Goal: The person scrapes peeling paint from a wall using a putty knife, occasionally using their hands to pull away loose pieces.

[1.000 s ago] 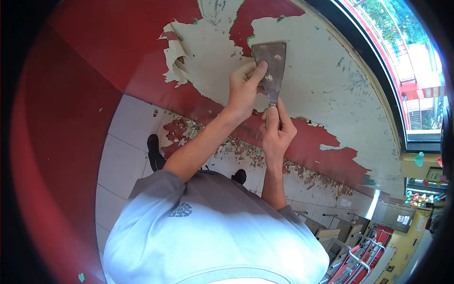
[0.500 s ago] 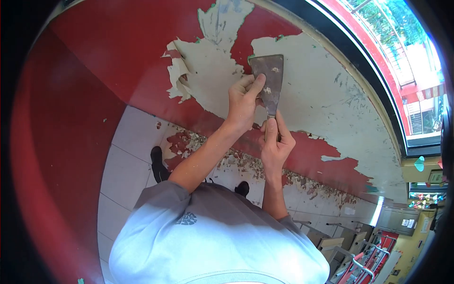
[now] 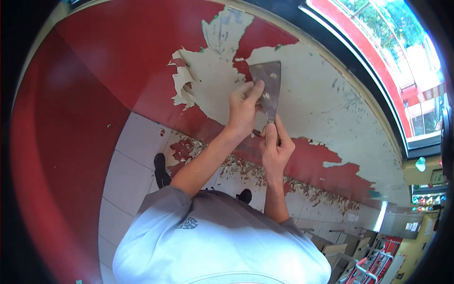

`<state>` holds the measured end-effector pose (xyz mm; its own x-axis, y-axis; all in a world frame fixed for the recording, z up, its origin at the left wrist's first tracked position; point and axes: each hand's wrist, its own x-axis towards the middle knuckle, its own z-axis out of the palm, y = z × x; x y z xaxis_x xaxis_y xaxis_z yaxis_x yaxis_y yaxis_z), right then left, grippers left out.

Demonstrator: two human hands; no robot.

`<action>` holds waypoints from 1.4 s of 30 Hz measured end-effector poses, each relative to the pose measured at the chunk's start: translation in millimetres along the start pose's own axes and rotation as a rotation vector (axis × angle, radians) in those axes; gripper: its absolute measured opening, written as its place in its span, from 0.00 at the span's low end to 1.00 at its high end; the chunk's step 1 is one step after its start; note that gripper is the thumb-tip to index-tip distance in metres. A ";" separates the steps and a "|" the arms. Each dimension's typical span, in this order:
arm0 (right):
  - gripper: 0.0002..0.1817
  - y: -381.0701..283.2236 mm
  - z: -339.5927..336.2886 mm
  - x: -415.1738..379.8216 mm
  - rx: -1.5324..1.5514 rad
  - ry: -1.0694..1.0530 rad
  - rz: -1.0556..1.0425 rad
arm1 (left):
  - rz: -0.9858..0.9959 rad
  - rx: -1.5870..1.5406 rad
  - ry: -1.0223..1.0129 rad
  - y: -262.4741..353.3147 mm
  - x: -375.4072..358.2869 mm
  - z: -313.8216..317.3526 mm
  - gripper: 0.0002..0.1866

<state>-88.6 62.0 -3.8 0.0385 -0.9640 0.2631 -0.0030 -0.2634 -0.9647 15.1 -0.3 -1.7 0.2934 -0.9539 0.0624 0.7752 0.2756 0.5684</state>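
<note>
A wide metal paint scraper (image 3: 268, 83) is held up in front of the wall. My right hand (image 3: 276, 149) is closed around its handle, which is mostly hidden by the fingers. With thumb and fingers, my left hand (image 3: 244, 106) pinches the left side of the blade. The blade's broad edge points up, near a ragged border of the red paint (image 3: 265, 31). Bare pale wall (image 3: 321, 90) surrounds the scraper. Left of it, a curled flap of peeling paint (image 3: 183, 85) hangs from the wall.
Paint flakes (image 3: 241, 170) litter the tiled floor (image 3: 125, 175) along the wall's foot. A window (image 3: 423, 113) with a dark frame runs along the upper right. Desks and chairs (image 3: 359, 255) stand at the lower right. Black shoes (image 3: 161, 170) show below me.
The wall and floor sit slightly lower in view. The scraper and both hands keep nearly the same place and the same hold; the blade top is a little lower.
</note>
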 end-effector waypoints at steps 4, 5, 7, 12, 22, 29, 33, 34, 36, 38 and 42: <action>0.18 -9.7 12.6 10.4 -0.001 0.040 -0.003 | 0.018 0.046 0.002 11.1 9.9 2.5 0.12; 0.18 -14.8 16.7 11.1 0.017 0.026 -0.014 | 0.071 0.035 -0.036 15.0 11.3 2.2 0.12; 0.18 -9.6 11.3 6.4 0.014 0.017 -0.011 | 0.058 0.040 -0.015 9.0 6.8 -0.1 0.12; 0.19 1.0 21.7 8.2 0.031 0.038 -0.041 | 0.044 0.094 -0.001 19.4 10.4 -2.5 0.12; 0.19 4.2 23.6 11.3 0.041 0.006 -0.051 | 0.088 0.103 -0.009 20.8 12.9 -1.0 0.13; 0.19 7.1 38.4 6.2 0.187 0.018 0.011 | 0.102 0.131 0.009 22.3 16.1 -11.1 0.13; 0.19 17.9 39.8 -5.4 0.148 0.025 -0.009 | 0.110 0.108 0.044 19.1 7.1 -17.5 0.13; 0.19 18.4 40.6 -4.3 0.140 0.024 0.006 | 0.083 0.160 0.048 17.1 10.2 -21.9 0.13; 0.19 19.1 41.3 -3.8 0.121 0.029 0.034 | 0.041 0.208 0.058 15.7 11.3 -25.0 0.13; 0.19 19.2 39.3 -4.9 0.146 0.035 0.067 | 0.077 0.178 0.043 14.8 7.9 -22.1 0.13; 0.19 15.6 36.9 -6.2 0.126 0.012 0.062 | 0.087 0.182 0.067 15.8 5.4 -22.1 0.13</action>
<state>-52.0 65.2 -21.0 0.0304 -0.9789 0.2019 0.1206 -0.1969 -0.9730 41.3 1.5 -10.6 0.3958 -0.9159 0.0669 0.6334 0.3250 0.7023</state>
